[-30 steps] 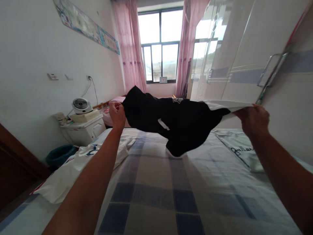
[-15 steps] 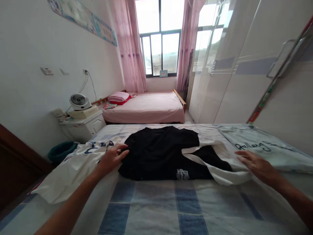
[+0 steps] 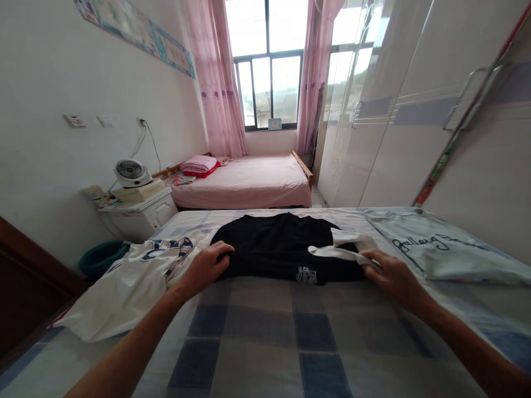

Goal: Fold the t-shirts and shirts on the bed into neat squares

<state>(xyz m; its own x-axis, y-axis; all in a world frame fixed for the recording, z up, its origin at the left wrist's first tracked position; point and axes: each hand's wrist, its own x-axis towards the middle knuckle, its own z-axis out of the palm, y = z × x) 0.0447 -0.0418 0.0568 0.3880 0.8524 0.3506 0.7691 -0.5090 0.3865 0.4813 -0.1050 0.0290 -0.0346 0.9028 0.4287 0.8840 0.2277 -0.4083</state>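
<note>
A black shirt [image 3: 269, 246] with white parts and a small white print lies across the checked bedsheet [image 3: 257, 342] in front of me. At its left end, my left hand [image 3: 211, 264] is closed on the black cloth. My right hand [image 3: 392, 273] grips the right end, where a white sleeve [image 3: 340, 251] lies folded over the black. The shirt's near edge looks slightly raised between both hands. A white shirt with dark lettering [image 3: 124, 287] lies left of my left hand. Beyond my right hand is a pale folded shirt with script lettering [image 3: 448, 243].
Past the far edge stands a second bed with a pink sheet [image 3: 249, 179]. A small fan [image 3: 131, 172] sits on a white cabinet [image 3: 141, 213] at the left, with a teal bin [image 3: 102, 257] below it. Tall glossy wardrobe doors [image 3: 398, 121] line the right side.
Both hands have closed on the black shirt's ends, the right one moving inward. The near edge has been drawn up and away from me, and the white sleeve is folded in.
</note>
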